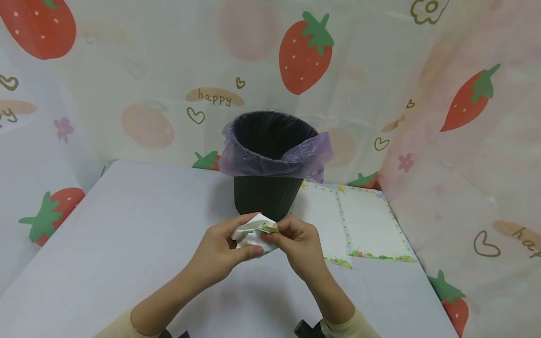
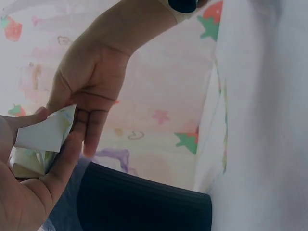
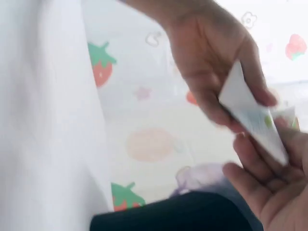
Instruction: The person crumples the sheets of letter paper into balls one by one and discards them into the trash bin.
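A small crumpled wad of white paper (image 1: 252,233) with a green and yellow printed edge is held up between both hands, in front of the bin. My left hand (image 1: 216,250) grips its left side, thumb in front and fingers behind. On the other side my right hand (image 1: 301,245) pinches the paper's right edge between thumb and fingers. Seen from the left wrist, the paper (image 2: 45,134) has folded, angular faces. In the right wrist view a pointed flap of the paper (image 3: 252,113) stands out between the two hands.
A black bin (image 1: 266,195) lined with a purple plastic bag (image 1: 274,164) stands behind the hands. Right of it, flat sheets of white paper (image 1: 376,225) with flowery printed borders lie on the white table (image 1: 139,225). Strawberry-patterned sheeting (image 1: 160,61) walls the back and sides.
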`<state>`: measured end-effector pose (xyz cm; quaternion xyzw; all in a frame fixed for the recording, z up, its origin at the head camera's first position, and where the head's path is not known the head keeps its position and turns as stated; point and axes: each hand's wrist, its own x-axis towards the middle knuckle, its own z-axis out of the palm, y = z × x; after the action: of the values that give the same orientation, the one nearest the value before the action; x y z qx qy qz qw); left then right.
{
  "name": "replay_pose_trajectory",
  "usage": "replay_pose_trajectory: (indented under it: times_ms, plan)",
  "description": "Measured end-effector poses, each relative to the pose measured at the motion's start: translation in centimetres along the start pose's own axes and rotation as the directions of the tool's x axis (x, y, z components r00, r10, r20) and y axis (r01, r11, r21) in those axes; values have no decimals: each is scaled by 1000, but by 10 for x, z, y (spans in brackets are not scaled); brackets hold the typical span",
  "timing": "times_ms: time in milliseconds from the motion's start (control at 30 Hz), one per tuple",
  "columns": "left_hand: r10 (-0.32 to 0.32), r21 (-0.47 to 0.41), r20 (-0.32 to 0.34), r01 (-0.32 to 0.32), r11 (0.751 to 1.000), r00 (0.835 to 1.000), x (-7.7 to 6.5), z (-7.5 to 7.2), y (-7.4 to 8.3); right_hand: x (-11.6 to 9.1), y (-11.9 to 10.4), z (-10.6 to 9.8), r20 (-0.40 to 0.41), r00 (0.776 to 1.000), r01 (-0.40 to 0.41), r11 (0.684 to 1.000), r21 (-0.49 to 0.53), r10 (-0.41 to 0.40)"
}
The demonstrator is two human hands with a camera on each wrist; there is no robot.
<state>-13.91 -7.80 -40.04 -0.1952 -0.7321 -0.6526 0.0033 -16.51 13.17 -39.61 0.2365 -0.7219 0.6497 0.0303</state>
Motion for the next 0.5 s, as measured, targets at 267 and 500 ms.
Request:
replay_pose_trajectory:
  times_ms: [267,500]
  plan:
    - [-142,-118,-25,138,983,990,6,-11,3,7,2,-18,201,949,291,919,-267,-242]
    - [-170,-192,-5,166,967,985,6,-9,-4,4,5,-5,172,968,206,969,-137,-181]
